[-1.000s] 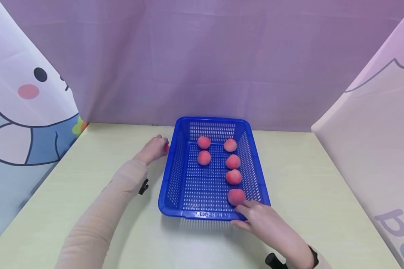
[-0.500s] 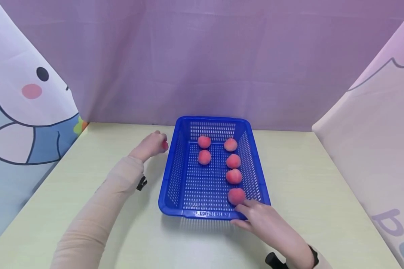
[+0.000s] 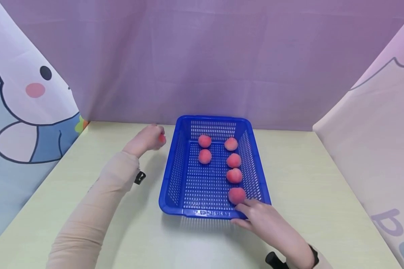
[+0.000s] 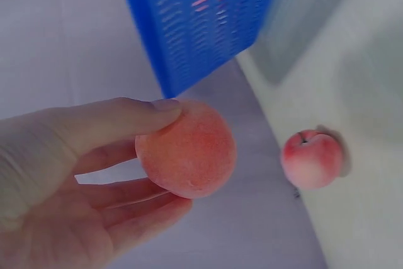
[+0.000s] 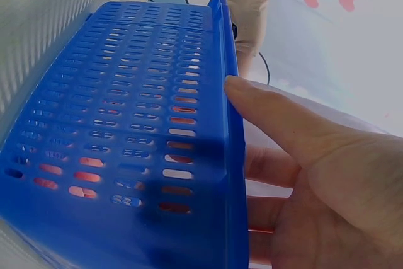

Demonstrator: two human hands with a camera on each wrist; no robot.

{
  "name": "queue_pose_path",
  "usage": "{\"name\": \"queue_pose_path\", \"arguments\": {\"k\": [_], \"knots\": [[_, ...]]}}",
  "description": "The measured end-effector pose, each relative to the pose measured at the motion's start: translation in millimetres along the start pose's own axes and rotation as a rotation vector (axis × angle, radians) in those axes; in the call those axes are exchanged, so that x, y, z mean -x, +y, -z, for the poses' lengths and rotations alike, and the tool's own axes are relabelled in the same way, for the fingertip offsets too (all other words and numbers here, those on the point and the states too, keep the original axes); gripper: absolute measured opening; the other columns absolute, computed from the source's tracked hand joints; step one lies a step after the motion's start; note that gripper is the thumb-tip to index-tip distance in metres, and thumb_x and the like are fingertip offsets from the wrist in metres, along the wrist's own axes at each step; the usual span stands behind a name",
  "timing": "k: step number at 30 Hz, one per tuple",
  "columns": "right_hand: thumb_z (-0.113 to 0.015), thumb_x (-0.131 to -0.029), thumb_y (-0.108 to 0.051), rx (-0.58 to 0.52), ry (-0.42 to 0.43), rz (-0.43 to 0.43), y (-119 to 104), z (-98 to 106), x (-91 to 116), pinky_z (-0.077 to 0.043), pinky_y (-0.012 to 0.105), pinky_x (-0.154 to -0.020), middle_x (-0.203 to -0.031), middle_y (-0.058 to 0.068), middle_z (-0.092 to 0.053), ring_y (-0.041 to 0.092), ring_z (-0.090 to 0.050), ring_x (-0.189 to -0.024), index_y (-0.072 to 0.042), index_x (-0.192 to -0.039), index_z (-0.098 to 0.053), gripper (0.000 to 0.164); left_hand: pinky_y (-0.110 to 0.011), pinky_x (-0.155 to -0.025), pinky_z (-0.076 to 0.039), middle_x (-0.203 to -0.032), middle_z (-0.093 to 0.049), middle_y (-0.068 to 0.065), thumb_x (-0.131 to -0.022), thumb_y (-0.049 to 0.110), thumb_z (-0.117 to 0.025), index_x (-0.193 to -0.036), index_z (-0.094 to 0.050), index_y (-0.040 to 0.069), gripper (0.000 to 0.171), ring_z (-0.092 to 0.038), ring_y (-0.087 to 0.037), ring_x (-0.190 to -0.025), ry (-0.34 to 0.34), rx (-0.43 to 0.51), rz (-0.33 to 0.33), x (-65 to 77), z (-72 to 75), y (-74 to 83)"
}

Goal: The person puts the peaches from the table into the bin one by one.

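A peach (image 4: 192,152) is pinched between the thumb and fingers of my left hand (image 3: 146,139), left of the basket's far left side. In the head view only a bit of that peach (image 3: 162,138) shows past the fingers. A second peach (image 4: 313,160) lies on the table in the left wrist view; the head view does not show it. The blue plastic basket (image 3: 207,213) holds two peaches (image 3: 204,156) on its left and several peaches (image 3: 233,160) in a column along its right. My right hand (image 3: 264,218) grips the near rim (image 5: 234,149) at the right corner, thumb outside, fingers inside.
The pale table (image 3: 299,186) runs back to a purple cloth backdrop (image 3: 202,63). Printed cloth panels (image 3: 23,112) stand at the left and right sides. A black wrist strap piece (image 3: 140,178) shows under the left sleeve.
My left hand has moved away from the basket, leftward and up in the head view, carrying the peach. My right hand and the basket have stayed in place.
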State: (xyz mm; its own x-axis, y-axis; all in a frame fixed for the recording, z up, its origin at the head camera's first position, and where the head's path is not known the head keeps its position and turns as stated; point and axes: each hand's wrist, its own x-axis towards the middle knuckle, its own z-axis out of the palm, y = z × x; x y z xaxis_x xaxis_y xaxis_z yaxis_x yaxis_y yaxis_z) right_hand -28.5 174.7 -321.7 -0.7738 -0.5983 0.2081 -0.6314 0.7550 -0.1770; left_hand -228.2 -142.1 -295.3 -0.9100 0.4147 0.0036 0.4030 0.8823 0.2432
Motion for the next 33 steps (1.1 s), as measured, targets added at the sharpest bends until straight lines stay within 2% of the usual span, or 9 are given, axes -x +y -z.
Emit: {"name": "queue_pose_path", "arguments": {"k": [9, 14, 20, 26, 29, 33], "knots": [[-0.062, -0.079, -0.034, -0.001, -0.012, -0.006, -0.5, 0.4, -0.5, -0.049, 0.026, -0.06, -0.078, -0.002, -0.061, 0.013, -0.057, -0.07, -0.011, -0.085, -0.064, 0.024, -0.032, -0.061, -0.043, -0.084, -0.052, -0.017, -0.075, 0.001, -0.046, -0.089, -0.057, -0.006, 0.02, -0.048, -0.028, -0.075, -0.052, 0.012, 0.043, 0.9, 10.8, 12.2], [-0.062, -0.079, -0.033, -0.008, -0.021, -0.01, -1.0, 0.5, -1.0, -0.049, 0.025, -0.06, -0.077, -0.003, -0.06, 0.011, -0.056, -0.068, -0.012, -0.085, -0.063, 0.023, -0.032, -0.062, -0.046, -0.093, -0.052, -0.021, -0.075, 0.0, -0.047, -0.098, -0.057, -0.008, 0.026, -0.05, -0.03, -0.08, -0.065, -0.012, 0.049, 1.9, 17.7, 21.0], [-0.062, -0.079, -0.033, -0.009, -0.048, -0.031, -1.3, 1.6, -1.7, -0.05, 0.026, -0.061, -0.078, -0.002, -0.061, 0.012, -0.056, -0.07, -0.011, -0.087, -0.064, 0.023, -0.029, -0.06, -0.045, -0.095, -0.05, -0.02, -0.076, 0.0, -0.046, -0.098, -0.056, -0.007, 0.026, -0.05, -0.029, -0.08, -0.082, 0.006, 0.061, 3.2, 24.7, 30.3], [-0.058, -0.081, -0.038, 0.004, -0.037, -0.025, -1.1, 1.0, -0.8, -0.05, 0.027, -0.061, -0.079, -0.002, -0.061, 0.013, -0.057, -0.071, -0.012, -0.086, -0.064, 0.028, -0.031, -0.063, -0.046, -0.096, -0.051, -0.02, -0.076, 0.0, -0.047, -0.098, -0.057, -0.007, 0.025, -0.051, -0.029, -0.081, -0.065, -0.009, 0.047, 2.0, 29.8, 37.1], [-0.058, -0.081, -0.039, 0.015, -0.013, -0.013, -0.8, 0.3, 0.1, -0.05, 0.027, -0.061, -0.079, -0.001, -0.061, 0.013, -0.057, -0.071, -0.011, -0.085, -0.064, 0.029, -0.031, -0.063, -0.045, -0.095, -0.051, -0.019, -0.077, 0.001, -0.045, -0.095, -0.058, -0.005, 0.023, -0.051, -0.027, -0.076, -0.059, -0.012, 0.044, 1.1, 32.6, 42.0], [-0.063, -0.078, -0.035, 0.024, 0.017, 0.002, -0.7, -0.3, 0.7, -0.05, 0.027, -0.06, -0.078, -0.001, -0.061, 0.014, -0.058, -0.071, -0.011, -0.084, -0.064, 0.025, -0.03, -0.059, -0.043, -0.092, -0.049, -0.016, -0.078, 0.003, -0.043, -0.088, -0.058, 0.0, 0.018, -0.053, -0.022, -0.055, -0.073, -0.005, 0.05, -0.1, 36.3, 50.9]]}}
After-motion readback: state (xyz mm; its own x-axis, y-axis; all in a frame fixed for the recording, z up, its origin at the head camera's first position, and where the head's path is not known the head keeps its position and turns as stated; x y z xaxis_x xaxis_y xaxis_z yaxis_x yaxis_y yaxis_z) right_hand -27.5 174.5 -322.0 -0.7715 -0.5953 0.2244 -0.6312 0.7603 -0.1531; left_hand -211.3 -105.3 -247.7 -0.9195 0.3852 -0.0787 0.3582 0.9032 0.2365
